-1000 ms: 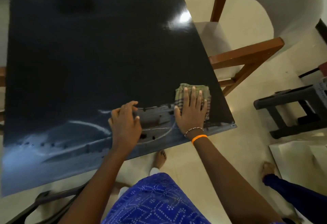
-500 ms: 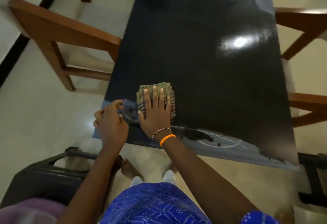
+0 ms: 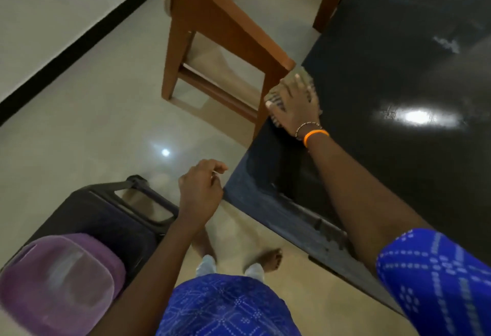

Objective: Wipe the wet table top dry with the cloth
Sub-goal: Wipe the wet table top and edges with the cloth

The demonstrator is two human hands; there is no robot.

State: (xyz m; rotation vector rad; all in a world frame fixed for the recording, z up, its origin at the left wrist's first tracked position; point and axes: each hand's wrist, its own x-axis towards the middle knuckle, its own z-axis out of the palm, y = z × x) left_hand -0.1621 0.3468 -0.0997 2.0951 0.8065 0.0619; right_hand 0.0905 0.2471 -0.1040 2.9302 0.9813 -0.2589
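Note:
The glossy black table top fills the right side of the head view, with wet smears along its near edge and faint streaks at the far right. My right hand lies flat on the folded checked cloth, pressing it down at the table's left edge beside the chair. The cloth is mostly hidden under the fingers. My left hand hangs in the air just off the table's near left corner, fingers loosely curled and apart, holding nothing.
A wooden chair stands against the table's left edge, close to the cloth. A dark plastic stool sits at lower left with a purple lidded container on it. My bare feet are on the tiled floor.
My right hand has slid the cloth away from the near edge, up along the table's left edge toward the chair. My left hand has lifted off the table corner. The view has swung left.

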